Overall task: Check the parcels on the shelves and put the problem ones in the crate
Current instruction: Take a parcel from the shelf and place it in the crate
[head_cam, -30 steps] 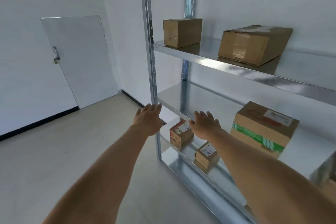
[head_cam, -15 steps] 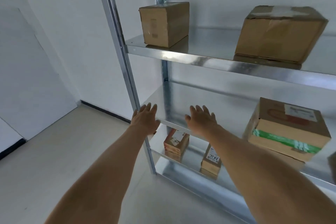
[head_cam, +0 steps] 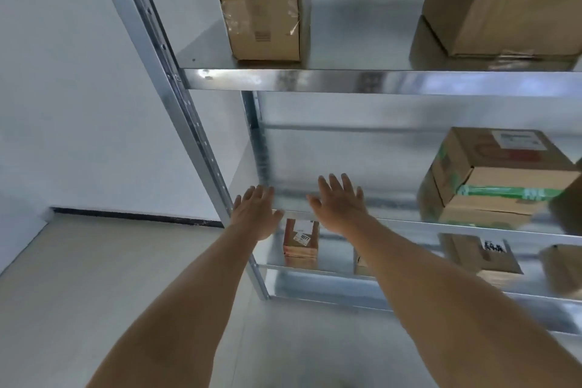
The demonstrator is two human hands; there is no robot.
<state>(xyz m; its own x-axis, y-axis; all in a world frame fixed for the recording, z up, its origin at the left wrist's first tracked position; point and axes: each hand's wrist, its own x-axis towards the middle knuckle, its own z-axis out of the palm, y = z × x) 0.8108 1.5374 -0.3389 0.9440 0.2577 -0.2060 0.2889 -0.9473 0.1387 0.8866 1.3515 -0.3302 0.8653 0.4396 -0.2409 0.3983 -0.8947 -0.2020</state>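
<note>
Both arms reach toward a metal shelf rack [head_cam: 346, 80]. My left hand [head_cam: 256, 213] and my right hand [head_cam: 338, 203] are spread flat with straight fingers and hold nothing, in front of the bare left end of the middle shelf. On the upper shelf stand a tall brown box [head_cam: 263, 6] and a larger, dented brown box [head_cam: 500, 6]. A box with green tape and a white label [head_cam: 491, 176] sits on the middle shelf, right of my hands. Below are a small labelled box [head_cam: 300, 242], another mostly behind my right forearm, and a flat labelled parcel [head_cam: 478, 253]. No crate is in view.
The rack's left front upright [head_cam: 176, 98] slants across the view beside my left hand. White walls with a black skirting strip [head_cam: 135, 217] and a pale floor [head_cam: 78, 293] lie to the left. More brown parcels show blurred at the right edge [head_cam: 563, 268].
The view has swung right and closer to the rack; the door at left is out of sight. Both hands stay spread and empty, now level with the middle shelf's left end.
</note>
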